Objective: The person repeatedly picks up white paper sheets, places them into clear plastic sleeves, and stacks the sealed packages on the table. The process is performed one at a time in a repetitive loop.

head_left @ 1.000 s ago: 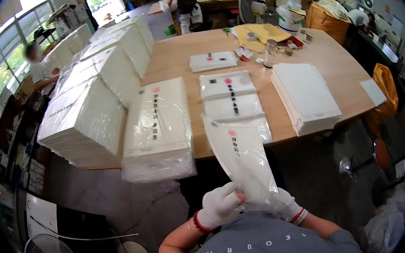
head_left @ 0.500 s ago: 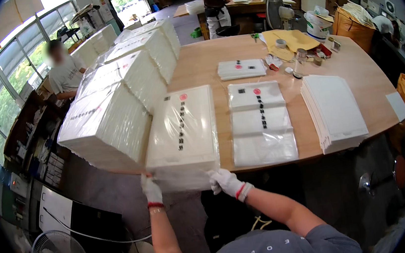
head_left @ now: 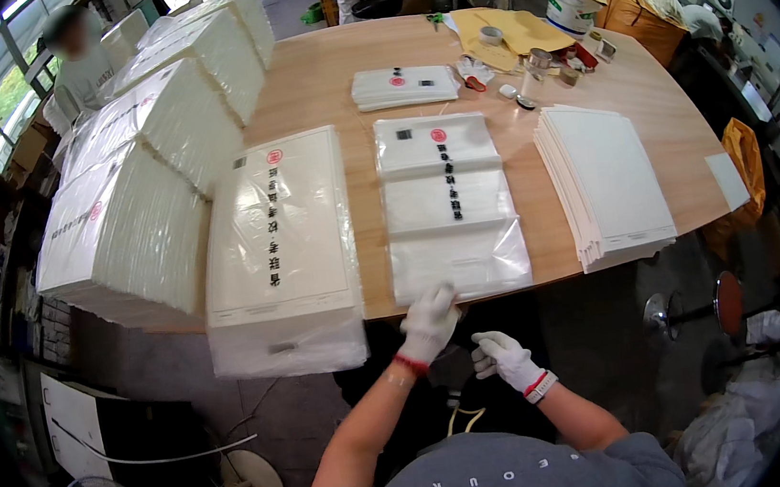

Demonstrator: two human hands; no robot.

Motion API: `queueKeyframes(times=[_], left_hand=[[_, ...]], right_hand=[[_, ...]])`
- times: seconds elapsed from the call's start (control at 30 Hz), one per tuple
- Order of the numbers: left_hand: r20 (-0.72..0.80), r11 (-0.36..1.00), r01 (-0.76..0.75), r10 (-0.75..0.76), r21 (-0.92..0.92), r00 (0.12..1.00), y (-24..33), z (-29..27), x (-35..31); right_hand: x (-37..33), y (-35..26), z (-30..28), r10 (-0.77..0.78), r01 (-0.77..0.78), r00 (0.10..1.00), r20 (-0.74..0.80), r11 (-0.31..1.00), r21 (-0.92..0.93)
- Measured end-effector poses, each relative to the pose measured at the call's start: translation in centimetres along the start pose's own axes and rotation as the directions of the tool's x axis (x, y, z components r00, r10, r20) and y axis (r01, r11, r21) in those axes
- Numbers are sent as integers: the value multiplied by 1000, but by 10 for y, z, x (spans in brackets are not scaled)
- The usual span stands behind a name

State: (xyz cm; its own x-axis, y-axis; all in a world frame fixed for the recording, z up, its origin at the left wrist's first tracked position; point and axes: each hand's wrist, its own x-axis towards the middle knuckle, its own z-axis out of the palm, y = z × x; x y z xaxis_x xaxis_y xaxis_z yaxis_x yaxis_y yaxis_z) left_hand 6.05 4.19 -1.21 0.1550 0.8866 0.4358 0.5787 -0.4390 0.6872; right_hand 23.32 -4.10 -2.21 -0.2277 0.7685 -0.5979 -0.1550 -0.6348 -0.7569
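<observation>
My left hand (head_left: 430, 324), in a white glove with a red cuff, is at the table's front edge by the lower end of a stack of clear printed plastic bags (head_left: 453, 203). Its fingers are smeared by motion. Lower and to the right, my right hand (head_left: 507, 362) hangs in front of the edge, gloved too, with loosely bent fingers apart and nothing visible in them. Left of the bags lies a packet of white paper in a clear bag (head_left: 310, 214), the bag's loose end hanging over the edge. A stack of white sheets (head_left: 618, 179) sits to the right.
Tall blocks of plastic-wrapped paper (head_left: 152, 222) fill the table's left side. Further back are a smaller bag pile (head_left: 404, 88), yellow paper (head_left: 516, 37), tape rolls (head_left: 490, 36) and a white bucket (head_left: 572, 6). A person (head_left: 82, 72) stands beyond the blocks; a stool (head_left: 729, 303) is right.
Both hands have let go of the bagged packet's near end and moved right. The bag's end now droops flat over the edge. The view has shifted down and right.
</observation>
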Motion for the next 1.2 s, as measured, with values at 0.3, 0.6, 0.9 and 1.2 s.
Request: queueKeyframes(times=[0.3, 0.6, 0.9, 1.2], left_hand=[[404, 943, 331, -292, -28, 867, -21, 27, 107], [226, 847, 387, -323, -365, 919, -36, 28, 116], [426, 577, 577, -390, -577, 816, 3, 14, 153], [215, 995, 95, -87, -28, 973, 77, -41, 143]], right_hand=[[10, -24, -27, -74, 71, 996, 57, 996, 55], [133, -81, -35, -438, 342, 866, -242, 871, -353], [80, -126, 20, -986, 729, 121, 119, 7, -684], [136, -51, -8, -694, 471, 549, 467, -205, -858]])
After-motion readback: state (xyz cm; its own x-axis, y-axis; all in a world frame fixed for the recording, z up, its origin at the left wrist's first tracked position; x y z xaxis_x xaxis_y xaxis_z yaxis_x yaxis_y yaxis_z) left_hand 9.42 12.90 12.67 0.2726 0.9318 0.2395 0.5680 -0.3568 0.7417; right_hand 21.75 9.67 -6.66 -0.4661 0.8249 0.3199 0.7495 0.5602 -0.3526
